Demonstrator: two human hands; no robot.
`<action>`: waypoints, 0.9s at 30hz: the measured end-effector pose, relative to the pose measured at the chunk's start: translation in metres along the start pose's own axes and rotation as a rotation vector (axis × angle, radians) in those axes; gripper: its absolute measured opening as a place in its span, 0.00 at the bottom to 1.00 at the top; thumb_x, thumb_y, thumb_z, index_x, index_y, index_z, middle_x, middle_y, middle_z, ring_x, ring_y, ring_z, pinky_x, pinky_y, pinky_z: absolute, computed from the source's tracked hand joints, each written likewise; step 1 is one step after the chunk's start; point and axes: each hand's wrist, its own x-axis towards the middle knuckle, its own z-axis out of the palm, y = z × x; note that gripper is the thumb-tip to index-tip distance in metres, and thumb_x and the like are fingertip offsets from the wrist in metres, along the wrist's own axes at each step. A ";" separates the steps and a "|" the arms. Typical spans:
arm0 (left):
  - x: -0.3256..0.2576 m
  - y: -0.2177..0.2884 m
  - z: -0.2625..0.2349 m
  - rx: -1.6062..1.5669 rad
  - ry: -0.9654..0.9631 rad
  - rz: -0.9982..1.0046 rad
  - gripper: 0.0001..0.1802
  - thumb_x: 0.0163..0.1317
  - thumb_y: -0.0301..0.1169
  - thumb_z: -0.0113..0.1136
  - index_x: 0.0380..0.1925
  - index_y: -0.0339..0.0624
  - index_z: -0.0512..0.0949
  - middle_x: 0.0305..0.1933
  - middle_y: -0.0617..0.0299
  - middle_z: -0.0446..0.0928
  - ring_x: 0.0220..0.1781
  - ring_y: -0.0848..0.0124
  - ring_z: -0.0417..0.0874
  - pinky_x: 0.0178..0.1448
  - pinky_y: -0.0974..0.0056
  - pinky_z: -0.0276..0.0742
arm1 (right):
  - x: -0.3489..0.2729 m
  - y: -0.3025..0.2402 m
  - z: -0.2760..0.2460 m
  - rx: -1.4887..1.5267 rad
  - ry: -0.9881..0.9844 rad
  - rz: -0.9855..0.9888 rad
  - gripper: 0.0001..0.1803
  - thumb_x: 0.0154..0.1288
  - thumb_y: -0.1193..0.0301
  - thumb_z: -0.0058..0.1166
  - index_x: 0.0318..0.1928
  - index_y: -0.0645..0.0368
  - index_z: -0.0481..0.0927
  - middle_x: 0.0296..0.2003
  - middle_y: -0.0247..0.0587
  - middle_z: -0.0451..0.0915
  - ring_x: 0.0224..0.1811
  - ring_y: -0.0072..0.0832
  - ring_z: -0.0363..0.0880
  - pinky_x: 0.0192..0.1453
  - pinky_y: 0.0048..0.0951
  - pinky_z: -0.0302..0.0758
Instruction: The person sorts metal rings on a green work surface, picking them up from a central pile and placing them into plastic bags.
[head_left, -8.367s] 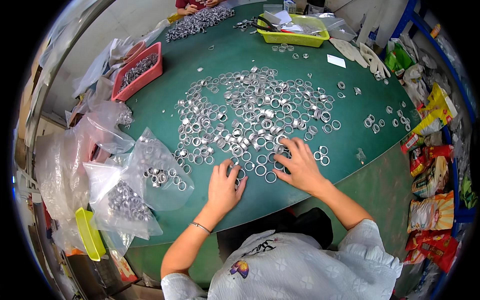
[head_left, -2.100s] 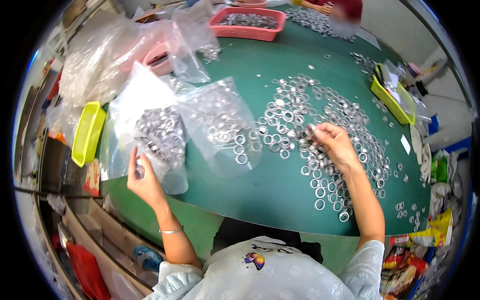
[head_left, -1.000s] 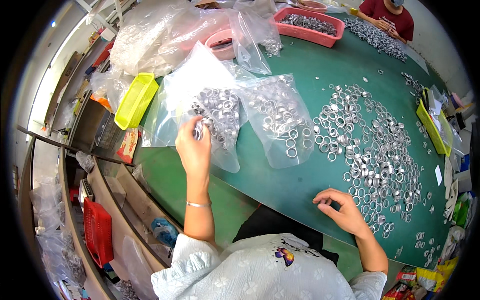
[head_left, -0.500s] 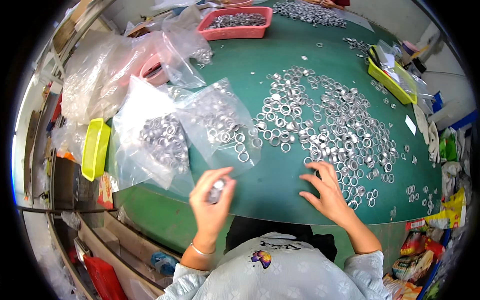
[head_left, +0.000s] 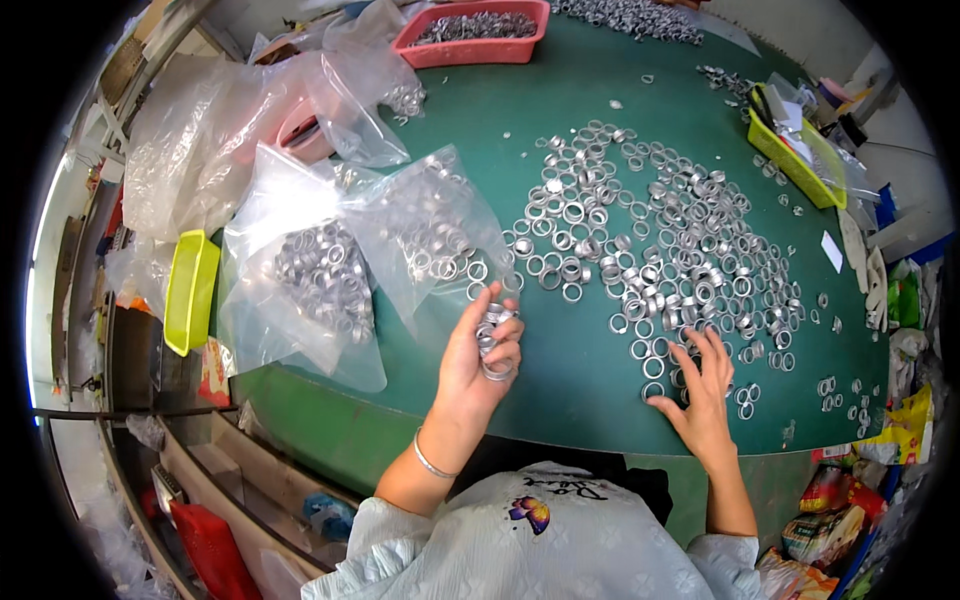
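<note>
My left hand (head_left: 478,350) is curled round several silver metal rings (head_left: 497,345), close to the mouth of a clear plastic bag. At the lower edge of the large loose pile of metal rings (head_left: 700,240), my right hand (head_left: 703,392) has its fingers bent and spread over a few of them; whether it pinches any is not clear. A clear plastic bag (head_left: 415,225) with rings inside lies left of the pile. Beside it rests a second clear bag (head_left: 320,285), fuller of rings. Both lie on the green tabletop (head_left: 570,370).
A pink tray (head_left: 470,52) of small metal parts stands at the far side, near another heap of parts (head_left: 635,18). Yellow-green baskets sit at the left (head_left: 190,290) and right (head_left: 797,165). Crumpled plastic bags (head_left: 190,150) fill the far left.
My left hand has moved right, turned palm up, and now shows several rings in its curled fingers. My right hand has shifted right and a little nearer, onto the pile's lower edge.
</note>
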 end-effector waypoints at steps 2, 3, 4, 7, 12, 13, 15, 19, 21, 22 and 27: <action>-0.006 -0.003 -0.005 -0.042 0.024 0.021 0.10 0.68 0.35 0.55 0.45 0.44 0.74 0.39 0.60 0.70 0.25 0.78 0.64 0.14 0.78 0.56 | 0.001 0.002 0.004 0.009 0.007 -0.003 0.39 0.43 0.64 0.71 0.59 0.56 0.72 0.64 0.47 0.61 0.69 0.52 0.53 0.67 0.52 0.52; -0.007 -0.003 -0.006 -0.062 0.034 0.056 0.11 0.67 0.34 0.54 0.45 0.43 0.75 0.39 0.60 0.70 0.25 0.78 0.64 0.14 0.78 0.56 | 0.001 0.001 0.006 0.012 0.010 -0.011 0.38 0.43 0.65 0.71 0.59 0.56 0.72 0.63 0.47 0.61 0.69 0.52 0.53 0.67 0.52 0.52; -0.005 -0.002 -0.007 -0.082 0.034 0.084 0.11 0.67 0.34 0.54 0.45 0.42 0.76 0.39 0.59 0.69 0.26 0.78 0.64 0.14 0.78 0.56 | 0.003 0.001 0.007 0.005 0.018 -0.019 0.38 0.44 0.65 0.71 0.59 0.56 0.72 0.63 0.47 0.61 0.69 0.52 0.53 0.67 0.52 0.52; -0.002 0.004 -0.008 -0.110 0.060 0.129 0.12 0.68 0.36 0.52 0.45 0.41 0.75 0.39 0.59 0.69 0.26 0.78 0.64 0.14 0.77 0.56 | 0.002 0.001 0.011 -0.009 0.031 -0.031 0.37 0.44 0.66 0.70 0.58 0.56 0.72 0.63 0.47 0.62 0.68 0.52 0.55 0.67 0.51 0.52; -0.010 -0.001 -0.005 -0.175 0.024 0.057 0.15 0.68 0.38 0.49 0.48 0.41 0.74 0.40 0.58 0.69 0.26 0.78 0.64 0.14 0.77 0.55 | 0.003 0.002 0.012 0.002 0.056 -0.040 0.36 0.44 0.67 0.70 0.58 0.55 0.73 0.63 0.46 0.63 0.68 0.51 0.56 0.67 0.51 0.53; -0.011 -0.004 -0.006 -0.183 0.016 0.050 0.15 0.69 0.38 0.48 0.48 0.40 0.74 0.40 0.58 0.69 0.26 0.78 0.64 0.14 0.77 0.55 | 0.002 0.002 0.012 -0.001 0.060 -0.043 0.36 0.44 0.67 0.70 0.58 0.55 0.73 0.63 0.46 0.63 0.68 0.51 0.56 0.67 0.51 0.53; -0.015 -0.008 -0.008 -0.200 0.001 0.037 0.16 0.69 0.38 0.45 0.49 0.40 0.74 0.40 0.57 0.69 0.27 0.77 0.65 0.14 0.76 0.56 | 0.002 0.002 0.014 0.000 0.063 -0.041 0.35 0.45 0.68 0.69 0.57 0.55 0.74 0.62 0.46 0.63 0.68 0.51 0.56 0.66 0.51 0.53; -0.014 -0.007 -0.017 -0.227 -0.005 0.078 0.18 0.69 0.37 0.41 0.49 0.39 0.74 0.41 0.56 0.69 0.28 0.76 0.66 0.16 0.75 0.57 | 0.001 0.001 0.016 0.008 0.056 -0.031 0.32 0.46 0.70 0.69 0.55 0.56 0.75 0.62 0.46 0.64 0.68 0.51 0.56 0.66 0.51 0.54; -0.008 0.000 -0.016 -0.249 -0.025 0.106 0.18 0.69 0.37 0.40 0.50 0.38 0.74 0.42 0.55 0.70 0.30 0.75 0.67 0.17 0.75 0.58 | 0.001 0.001 0.017 0.011 0.061 -0.024 0.29 0.47 0.71 0.68 0.53 0.56 0.76 0.62 0.47 0.65 0.68 0.51 0.56 0.66 0.51 0.54; -0.003 0.006 -0.013 -0.269 -0.064 0.137 0.18 0.69 0.37 0.41 0.50 0.39 0.73 0.42 0.55 0.70 0.31 0.73 0.68 0.19 0.73 0.60 | 0.001 0.001 0.017 0.009 0.064 -0.028 0.29 0.47 0.71 0.68 0.53 0.57 0.76 0.61 0.47 0.65 0.68 0.50 0.57 0.66 0.51 0.54; 0.033 0.036 0.019 -0.226 0.064 0.566 0.18 0.67 0.35 0.45 0.54 0.39 0.70 0.40 0.52 0.71 0.35 0.65 0.72 0.26 0.70 0.68 | -0.001 -0.005 0.011 -0.054 0.101 -0.072 0.25 0.47 0.69 0.68 0.49 0.58 0.78 0.59 0.45 0.68 0.67 0.48 0.60 0.66 0.50 0.55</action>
